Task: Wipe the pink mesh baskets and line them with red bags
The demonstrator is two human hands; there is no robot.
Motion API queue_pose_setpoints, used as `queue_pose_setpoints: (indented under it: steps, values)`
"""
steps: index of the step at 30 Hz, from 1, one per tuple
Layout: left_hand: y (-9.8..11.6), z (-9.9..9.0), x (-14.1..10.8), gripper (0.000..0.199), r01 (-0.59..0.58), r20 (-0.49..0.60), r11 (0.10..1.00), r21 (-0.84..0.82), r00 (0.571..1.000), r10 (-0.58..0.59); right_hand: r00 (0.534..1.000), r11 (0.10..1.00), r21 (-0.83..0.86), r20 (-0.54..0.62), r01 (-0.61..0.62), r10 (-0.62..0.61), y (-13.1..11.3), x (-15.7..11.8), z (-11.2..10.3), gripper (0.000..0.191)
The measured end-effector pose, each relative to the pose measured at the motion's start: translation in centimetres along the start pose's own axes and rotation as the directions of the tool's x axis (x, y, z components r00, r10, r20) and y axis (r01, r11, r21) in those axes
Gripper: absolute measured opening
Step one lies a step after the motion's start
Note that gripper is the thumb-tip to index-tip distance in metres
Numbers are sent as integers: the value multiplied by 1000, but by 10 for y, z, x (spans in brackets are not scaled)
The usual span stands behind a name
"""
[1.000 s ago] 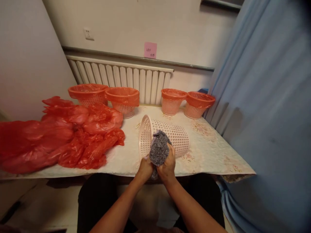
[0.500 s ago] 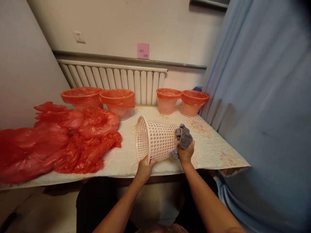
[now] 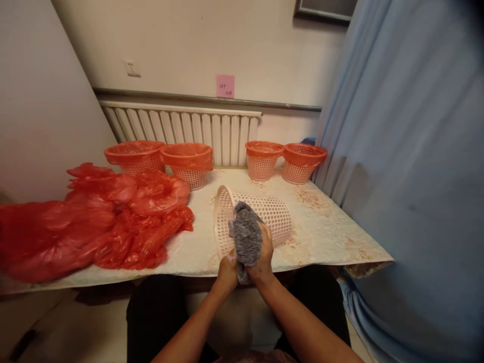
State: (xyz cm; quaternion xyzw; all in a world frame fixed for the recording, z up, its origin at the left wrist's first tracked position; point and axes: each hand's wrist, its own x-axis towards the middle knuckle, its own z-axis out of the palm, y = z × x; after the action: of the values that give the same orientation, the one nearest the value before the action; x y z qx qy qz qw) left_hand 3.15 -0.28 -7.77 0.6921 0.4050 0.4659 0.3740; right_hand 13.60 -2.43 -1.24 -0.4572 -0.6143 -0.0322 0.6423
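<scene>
Head view: pale pink basket (image 3: 274, 214) lies sideways on the table (image 3: 325, 242), long axis running left to right, mouth facing left; left hand (image 3: 227, 272) clamps its near rim, right hand's (image 3: 263, 257) fingers clutch grey cloth (image 3: 247, 234)

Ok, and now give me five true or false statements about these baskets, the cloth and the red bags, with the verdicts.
1. The unlined basket lies on its side. True.
2. The left hand is by that basket's closed base. False: it is by the open rim.
3. The right hand holds the gray cloth. True.
4. The red plastic bags lie to the right of the unlined basket. False: they are heaped to its left.
5. The basket beside the blue curtain has no liner. False: that basket has a red liner folded over its rim.
</scene>
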Motion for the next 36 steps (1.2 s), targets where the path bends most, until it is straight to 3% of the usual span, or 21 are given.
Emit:
queue_pose_setpoints:
  steps: [3,6,10,14,18,22,25,30,33,36]
  values:
    - [-11,2,-9,27,-71,13,995,69,997,70,990,987,-93,68,132,-126,-12,23,-4,33]
    - [-17,5,-17,29,-35,-15,994,106,999,37,981,977,-136,132,163,-145,-10,50,-9,32]
    - [-23,7,-26,25,26,20,992,121,999,-29,988,972,-218,146,82,-51,2,75,-11,19]
    - [-22,7,-28,26,23,26,992,128,999,-27,989,962,-271,149,19,22,11,80,-11,16]
    - [8,2,-19,22,74,88,993,93,993,-83,988,963,-268,152,0,42,13,75,-10,17]
    - [56,-4,3,39,77,58,992,-99,996,-72,990,974,-225,125,-34,63,13,70,-10,22]
    - [78,-5,17,46,77,48,969,-233,997,-67,988,980,-186,119,-71,94,13,68,-12,27]
    - [85,-5,22,46,86,64,956,-280,995,-71,984,973,-224,155,-52,88,23,70,-16,24]
    - [84,-8,18,42,95,59,973,-210,995,-85,984,943,-331,171,10,49,49,76,-23,19]
    - [81,-9,15,41,95,71,985,-146,994,-85,988,874,-483,111,-39,106,86,85,-40,16]
